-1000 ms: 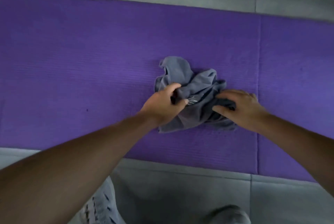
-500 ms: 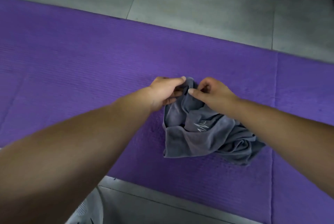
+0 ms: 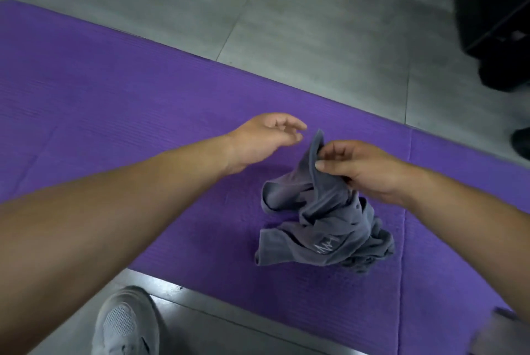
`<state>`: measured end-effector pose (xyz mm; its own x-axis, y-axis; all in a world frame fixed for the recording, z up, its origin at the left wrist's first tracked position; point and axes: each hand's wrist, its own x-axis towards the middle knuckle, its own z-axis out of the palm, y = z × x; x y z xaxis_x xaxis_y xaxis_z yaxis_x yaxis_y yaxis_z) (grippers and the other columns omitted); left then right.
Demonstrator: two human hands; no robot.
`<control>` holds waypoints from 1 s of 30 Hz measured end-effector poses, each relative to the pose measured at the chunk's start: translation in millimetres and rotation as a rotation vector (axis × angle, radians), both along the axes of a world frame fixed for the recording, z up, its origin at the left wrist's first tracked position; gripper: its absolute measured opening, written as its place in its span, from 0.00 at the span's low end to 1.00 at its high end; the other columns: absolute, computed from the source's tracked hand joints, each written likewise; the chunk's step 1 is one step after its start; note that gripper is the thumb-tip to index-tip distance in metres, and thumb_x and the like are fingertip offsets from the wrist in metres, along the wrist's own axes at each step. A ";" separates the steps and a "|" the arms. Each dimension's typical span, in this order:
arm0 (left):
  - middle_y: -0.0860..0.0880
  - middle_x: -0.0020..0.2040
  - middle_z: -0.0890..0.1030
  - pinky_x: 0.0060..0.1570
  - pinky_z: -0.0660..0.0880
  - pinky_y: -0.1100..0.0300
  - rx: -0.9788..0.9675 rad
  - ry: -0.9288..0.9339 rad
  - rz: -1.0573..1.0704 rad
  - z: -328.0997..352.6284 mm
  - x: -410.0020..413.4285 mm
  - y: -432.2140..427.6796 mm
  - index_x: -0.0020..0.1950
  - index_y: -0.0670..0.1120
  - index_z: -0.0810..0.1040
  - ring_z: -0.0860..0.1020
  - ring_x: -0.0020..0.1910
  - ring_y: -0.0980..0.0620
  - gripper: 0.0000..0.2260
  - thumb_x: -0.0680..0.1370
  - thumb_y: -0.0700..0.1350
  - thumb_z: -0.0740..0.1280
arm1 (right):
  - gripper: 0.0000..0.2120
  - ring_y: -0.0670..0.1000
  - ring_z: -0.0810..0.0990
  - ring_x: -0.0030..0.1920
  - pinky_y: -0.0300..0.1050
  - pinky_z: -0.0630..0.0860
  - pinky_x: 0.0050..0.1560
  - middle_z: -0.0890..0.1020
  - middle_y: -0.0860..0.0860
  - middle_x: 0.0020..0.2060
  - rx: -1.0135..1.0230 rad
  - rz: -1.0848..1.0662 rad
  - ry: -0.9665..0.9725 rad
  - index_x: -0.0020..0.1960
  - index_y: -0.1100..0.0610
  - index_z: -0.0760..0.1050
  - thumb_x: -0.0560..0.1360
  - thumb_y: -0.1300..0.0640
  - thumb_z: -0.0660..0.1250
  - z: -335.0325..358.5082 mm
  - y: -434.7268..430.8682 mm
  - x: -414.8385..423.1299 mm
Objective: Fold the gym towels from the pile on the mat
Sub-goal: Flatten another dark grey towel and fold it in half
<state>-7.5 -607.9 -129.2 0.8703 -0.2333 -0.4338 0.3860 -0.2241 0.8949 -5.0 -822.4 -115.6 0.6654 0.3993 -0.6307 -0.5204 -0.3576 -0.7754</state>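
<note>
A crumpled grey gym towel (image 3: pixel 324 228) with a small pale logo lies on the purple mat (image 3: pixel 129 113). My right hand (image 3: pixel 355 168) pinches one edge of the towel and lifts it, so a corner of cloth stands up above the heap. My left hand (image 3: pixel 263 139) hovers just left of that raised corner with its fingers relaxed and holds nothing. The rest of the towel still rests bunched on the mat.
Grey floor tiles (image 3: pixel 286 24) surround the mat. My grey shoe (image 3: pixel 126 323) stands at the mat's near edge. A dark object (image 3: pixel 496 19) fills the far right corner. Something grey and blurred (image 3: pixel 499 331) shows at the bottom right.
My left hand has let go of the towel and moved a little left. My right hand has kept its pinch and raised the edge. The view has shifted.
</note>
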 end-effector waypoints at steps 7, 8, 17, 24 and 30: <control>0.52 0.59 0.82 0.71 0.69 0.54 -0.171 0.046 -0.082 10.7 -1.5 14.6 0.68 0.53 0.76 0.78 0.63 0.57 0.19 0.78 0.46 0.72 | 0.10 0.54 0.79 0.41 0.45 0.79 0.44 0.79 0.58 0.41 0.292 -0.132 0.151 0.50 0.62 0.75 0.70 0.61 0.64 26.6 7.5 -12.0; 0.51 0.55 0.83 0.68 0.71 0.54 -0.224 0.054 -0.073 8.7 -2.3 14.9 0.66 0.51 0.77 0.79 0.59 0.55 0.16 0.78 0.46 0.72 | 0.11 0.55 0.80 0.42 0.45 0.80 0.44 0.80 0.58 0.42 0.290 -0.120 0.164 0.51 0.63 0.75 0.70 0.60 0.63 26.2 10.7 -10.9; 0.50 0.37 0.79 0.39 0.74 0.65 -0.236 -0.028 0.161 2.7 -14.0 7.1 0.43 0.45 0.78 0.76 0.36 0.56 0.06 0.78 0.41 0.73 | 0.15 0.45 0.82 0.46 0.41 0.77 0.54 0.85 0.51 0.46 -0.169 0.066 -0.448 0.51 0.57 0.81 0.72 0.47 0.74 20.3 28.2 -16.7; 0.51 0.32 0.77 0.33 0.74 0.64 -0.326 -0.040 0.248 19.3 -15.4 3.8 0.36 0.48 0.73 0.75 0.31 0.56 0.13 0.77 0.40 0.72 | 0.07 0.54 0.85 0.47 0.56 0.82 0.55 0.86 0.51 0.43 -0.202 0.035 -0.532 0.46 0.50 0.82 0.72 0.49 0.77 20.1 29.4 -8.6; 0.49 0.35 0.79 0.38 0.75 0.61 -0.210 -0.127 0.304 23.9 -13.9 2.2 0.37 0.48 0.75 0.77 0.36 0.52 0.12 0.74 0.45 0.77 | 0.05 0.56 0.86 0.46 0.59 0.83 0.53 0.86 0.54 0.42 -0.202 0.057 -0.541 0.47 0.54 0.80 0.80 0.54 0.69 19.7 31.4 -9.5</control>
<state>-21.4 -605.7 -105.4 0.9570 -0.0286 -0.2886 0.2900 0.0767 0.9540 -14.5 -791.0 -95.9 0.8953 0.3510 -0.2743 -0.0448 -0.5417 -0.8394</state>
